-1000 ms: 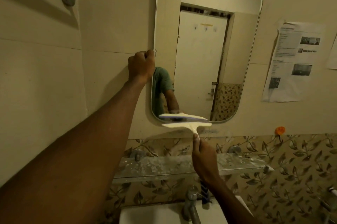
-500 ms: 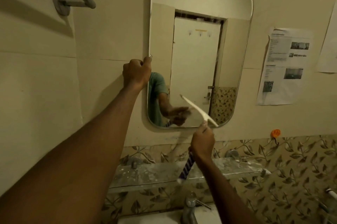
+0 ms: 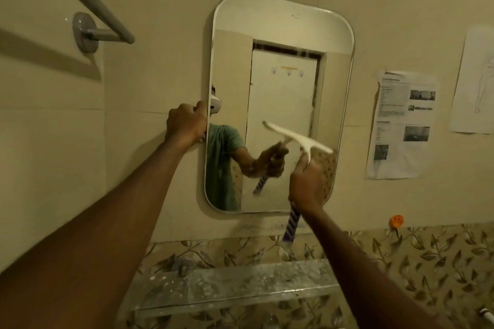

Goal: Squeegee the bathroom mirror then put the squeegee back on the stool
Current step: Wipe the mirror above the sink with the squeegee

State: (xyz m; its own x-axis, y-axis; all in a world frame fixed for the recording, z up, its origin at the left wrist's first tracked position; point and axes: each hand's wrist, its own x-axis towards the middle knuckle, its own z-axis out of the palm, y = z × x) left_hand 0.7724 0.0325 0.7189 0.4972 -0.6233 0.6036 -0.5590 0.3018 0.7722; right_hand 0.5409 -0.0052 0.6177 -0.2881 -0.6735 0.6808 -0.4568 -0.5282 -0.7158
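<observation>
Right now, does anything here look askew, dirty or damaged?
The squeegee blade is tilted in front of the mirror, left end higher. The glass shelf below is speckled with white spots, and the printed sheet on the wall is wrinkled.

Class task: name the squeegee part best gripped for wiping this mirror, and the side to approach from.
Grip the striped handle from below, as the right hand does: it hangs down from the wide white blade, leaving that blade free for the mirror.

Dim yellowish light, soft shadows on the wall, wide-angle bending at edges, slight motion blur.
</observation>
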